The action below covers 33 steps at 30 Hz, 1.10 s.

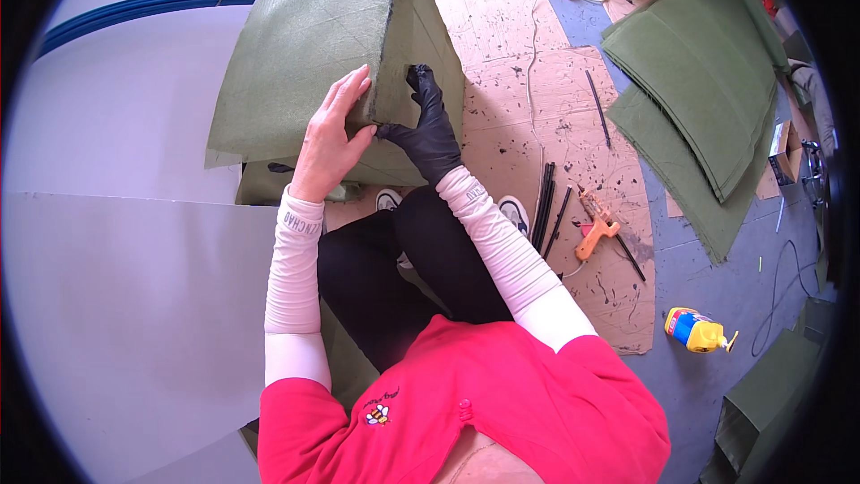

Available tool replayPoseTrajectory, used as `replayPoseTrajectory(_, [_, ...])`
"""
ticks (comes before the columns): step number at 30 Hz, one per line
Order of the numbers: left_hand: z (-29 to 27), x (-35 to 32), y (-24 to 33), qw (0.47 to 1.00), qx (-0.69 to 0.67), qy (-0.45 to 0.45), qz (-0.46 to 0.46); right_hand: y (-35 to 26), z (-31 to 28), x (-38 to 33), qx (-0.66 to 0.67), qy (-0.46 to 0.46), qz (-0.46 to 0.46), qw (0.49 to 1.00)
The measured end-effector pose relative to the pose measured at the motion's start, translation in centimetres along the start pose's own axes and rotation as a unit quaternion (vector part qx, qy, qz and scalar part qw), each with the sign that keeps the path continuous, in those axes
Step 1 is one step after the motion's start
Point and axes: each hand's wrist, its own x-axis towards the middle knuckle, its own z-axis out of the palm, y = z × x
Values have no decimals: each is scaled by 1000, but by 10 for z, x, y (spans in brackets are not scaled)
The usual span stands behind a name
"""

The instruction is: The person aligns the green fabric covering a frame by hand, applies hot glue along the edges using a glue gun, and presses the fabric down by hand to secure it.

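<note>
1. Cardboard sheets (497, 40) are covering much of the grey-blue floor (694, 403), and dark scraps are littering them.
2. On the far side, just left of centre, the folded green piece (309, 45) is standing in front of the seated person's knees, its long edge running away from them.
3. The bare left hand (336, 139) is laying its fingertips on the top face near the edge; its thumb and fingers are parted, not closing around anything.
4. The black-gloved right hand (430, 134) is spreading thumb and forefinger wide against the right-hand face, the two thumbs almost meeting at the near corner.
5. By my reading, the person is aligning or pressing that corner; the next move seems to call for even pressure along the edge.
6. To the right, an orange glue gun (598, 233) is lying near some black strips (544, 206).
7. Farther right, a yellow pump bottle (694, 330) is lying tipped over and a cardboard box (786, 152) is sitting beyond; I cannot tell what either is holding.
</note>
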Motion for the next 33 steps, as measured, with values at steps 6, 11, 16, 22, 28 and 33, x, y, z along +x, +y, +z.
replayPoseTrajectory(6, [2, 0, -1, 1000, -11, 5, 1, -8, -11, -1, 10, -59, 26, 998])
replayPoseTrajectory(11, [2, -3, -3, 1000, 5, 19, 8, 0, -31, -14, -13, -60, 20, 998])
replayPoseTrajectory(16, [1, -5, -2, 1000, 5, 17, 10, -15, -16, -3, -39, -47, -4, 998])
replayPoseTrajectory(22, [3, 0, 4, 1000, 20, 9, 20, -9, -7, 8, -13, -51, 25, 998])
replayPoseTrajectory(28, [2, -2, 2, 1000, 9, 2, 8, -4, -18, 3, 41, -83, 3, 996])
replayPoseTrajectory(33, [-3, -6, 1, 1000, 4, 4, -2, -21, -16, -8, 42, 24, -37, 998])
